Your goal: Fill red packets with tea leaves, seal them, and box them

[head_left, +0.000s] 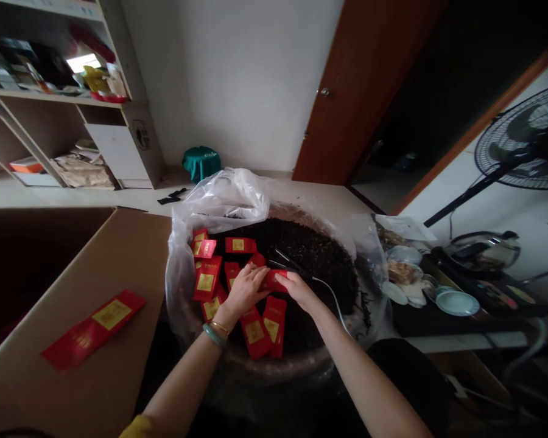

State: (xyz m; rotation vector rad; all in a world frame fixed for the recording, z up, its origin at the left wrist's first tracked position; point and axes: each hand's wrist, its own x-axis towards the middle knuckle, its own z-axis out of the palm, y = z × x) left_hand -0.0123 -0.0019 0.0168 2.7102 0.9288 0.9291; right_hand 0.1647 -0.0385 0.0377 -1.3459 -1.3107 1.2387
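Observation:
Between my hands is a red packet (276, 280), held over a round container lined with clear plastic (182, 286). My left hand (246, 287) has its fingers bent over the packet's left end. At its right end my right hand (296, 289) pinches it with the thumb on top. Dark loose tea leaves (315, 249) fill the container. Several red packets with gold labels (207, 278) lie on the leaves to the left and in front. Just beyond my hands rests a dark tong-like tool (290, 261) with a white cord (335, 298) running from it.
An open cardboard box (132, 255) stands at left with a red packet (94, 328) on its flap. To the right, a low table bears a glass kettle (484, 249) and small dishes (456, 302). Behind are a fan (525, 140), a wooden door (342, 91) and a teal-covered stool (201, 163).

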